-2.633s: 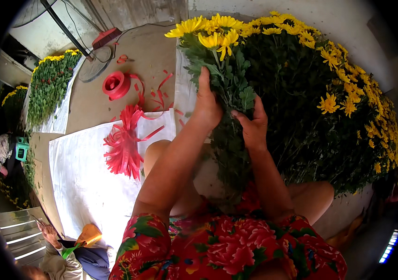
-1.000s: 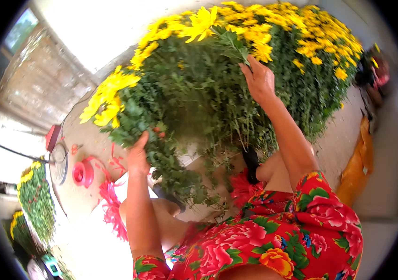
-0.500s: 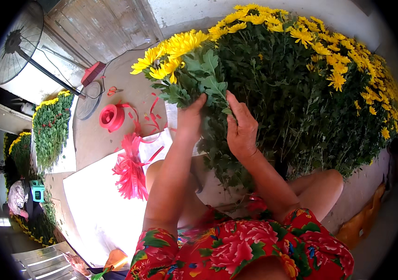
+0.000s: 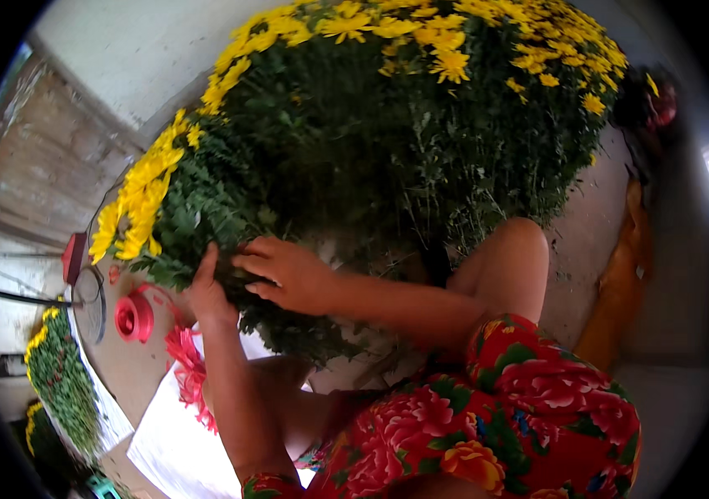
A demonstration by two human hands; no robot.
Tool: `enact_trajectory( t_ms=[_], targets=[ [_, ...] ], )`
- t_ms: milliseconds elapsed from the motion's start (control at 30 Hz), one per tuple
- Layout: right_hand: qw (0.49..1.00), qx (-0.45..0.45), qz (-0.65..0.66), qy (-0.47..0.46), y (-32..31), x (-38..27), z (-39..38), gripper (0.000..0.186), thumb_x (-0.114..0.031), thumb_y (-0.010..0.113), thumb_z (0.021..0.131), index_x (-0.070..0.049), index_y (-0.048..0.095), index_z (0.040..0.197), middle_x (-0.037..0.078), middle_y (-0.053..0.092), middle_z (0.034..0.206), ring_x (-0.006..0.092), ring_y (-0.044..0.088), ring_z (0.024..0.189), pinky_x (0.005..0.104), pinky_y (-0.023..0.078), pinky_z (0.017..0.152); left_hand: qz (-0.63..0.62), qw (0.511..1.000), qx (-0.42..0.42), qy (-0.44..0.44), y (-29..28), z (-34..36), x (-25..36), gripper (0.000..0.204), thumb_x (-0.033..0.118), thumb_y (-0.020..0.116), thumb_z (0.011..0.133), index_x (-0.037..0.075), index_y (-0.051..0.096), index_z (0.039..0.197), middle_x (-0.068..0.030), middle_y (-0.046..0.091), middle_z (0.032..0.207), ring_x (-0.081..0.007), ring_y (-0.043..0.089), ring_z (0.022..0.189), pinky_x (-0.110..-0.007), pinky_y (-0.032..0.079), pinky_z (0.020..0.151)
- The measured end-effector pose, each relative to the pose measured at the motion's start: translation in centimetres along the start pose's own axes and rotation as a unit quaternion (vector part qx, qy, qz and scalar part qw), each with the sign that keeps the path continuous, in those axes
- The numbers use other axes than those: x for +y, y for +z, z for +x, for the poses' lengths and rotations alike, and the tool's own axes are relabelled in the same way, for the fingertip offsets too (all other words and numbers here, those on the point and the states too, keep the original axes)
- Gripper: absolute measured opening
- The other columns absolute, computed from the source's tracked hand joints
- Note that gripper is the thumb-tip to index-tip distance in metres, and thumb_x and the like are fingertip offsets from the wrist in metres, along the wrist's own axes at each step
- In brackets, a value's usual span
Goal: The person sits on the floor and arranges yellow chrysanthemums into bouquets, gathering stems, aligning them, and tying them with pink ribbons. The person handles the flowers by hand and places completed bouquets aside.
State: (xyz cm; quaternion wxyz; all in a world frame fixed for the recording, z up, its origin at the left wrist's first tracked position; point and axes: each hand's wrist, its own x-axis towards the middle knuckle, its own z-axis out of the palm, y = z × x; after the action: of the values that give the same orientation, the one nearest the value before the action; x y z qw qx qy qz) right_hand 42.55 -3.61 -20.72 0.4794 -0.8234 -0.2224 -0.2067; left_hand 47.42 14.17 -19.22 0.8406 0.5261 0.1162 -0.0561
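Note:
My left hand (image 4: pixel 214 293) is closed round the leafy stems of a bunch of yellow chrysanthemums (image 4: pixel 145 198), whose heads point up and to the left. My right hand (image 4: pixel 295 276) is just right of it, fingers spread and a little bent, at the bunch's dark green leaves; I see no stem gripped in it. Behind both hands spreads a large heap of yellow chrysanthemums (image 4: pixel 454 141), heads along the far edge and stems toward me. Leaves hide the tips of my left fingers.
On the floor at left are a red ribbon spool (image 4: pixel 133 316), cut red ribbon strips (image 4: pixel 190 370) and a white sheet (image 4: pixel 176 445). A fan base (image 4: pixel 89 303) stands beyond the spool. More chrysanthemums (image 4: pixel 63 374) lie further left. An orange-brown shape (image 4: pixel 621 287) lies at right.
The view has swung right, so my hands and the bunch appear lower and further left. My right hand, earlier pinching a leafy stem upright, now has its fingers apart; that stem is no longer distinct.

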Motion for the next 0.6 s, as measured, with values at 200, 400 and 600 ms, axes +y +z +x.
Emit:
enact_trajectory(
  t_ms=[200, 400, 600],
  targets=[
    [0.886, 0.346, -0.154, 0.266, -15.4, 15.0, 0.2, 0.009, -0.010, 0.061, 0.090, -0.003, 0.066, 0.093, 0.019, 0.068, 0.090, 0.0375, 0.066, 0.082, 0.0436, 0.052, 0.073, 0.047, 0.998, 0.031, -0.020, 0.0, -0.2, 0.6, 0.028, 0.020, 0.067, 0.095, 0.003, 0.063, 0.117, -0.0085, 0.067, 0.096, -0.0252, 0.065, 0.074, -0.039, 0.057, 0.068],
    [0.852, 0.328, -0.189, 0.362, -20.4, 21.9, -2.4, 0.034, -0.024, 0.068, 0.088, -0.003, 0.061, 0.114, 0.019, 0.067, 0.113, 0.0382, 0.063, 0.106, 0.0484, 0.049, 0.089, 0.044, 0.999, 0.015, -0.021, 2.6, -0.5, -0.6, 0.024, 0.014, 0.068, 0.093, 0.002, 0.063, 0.113, -0.0095, 0.068, 0.094, -0.0238, 0.066, 0.068, -0.036, 0.055, 0.058],
    [0.840, 0.293, -0.228, 0.396, -19.6, 25.6, -3.2, 0.040, -0.025, 0.070, 0.089, -0.001, 0.065, 0.120, 0.021, 0.069, 0.112, 0.0411, 0.063, 0.105, 0.0469, 0.049, 0.091, 0.042, 0.999, -0.010, -0.029, 2.9, 0.8, -1.8, 0.026, 0.019, 0.070, 0.092, 0.004, 0.064, 0.113, -0.0098, 0.069, 0.092, -0.0246, 0.066, 0.069, -0.038, 0.056, 0.063]
  ],
)
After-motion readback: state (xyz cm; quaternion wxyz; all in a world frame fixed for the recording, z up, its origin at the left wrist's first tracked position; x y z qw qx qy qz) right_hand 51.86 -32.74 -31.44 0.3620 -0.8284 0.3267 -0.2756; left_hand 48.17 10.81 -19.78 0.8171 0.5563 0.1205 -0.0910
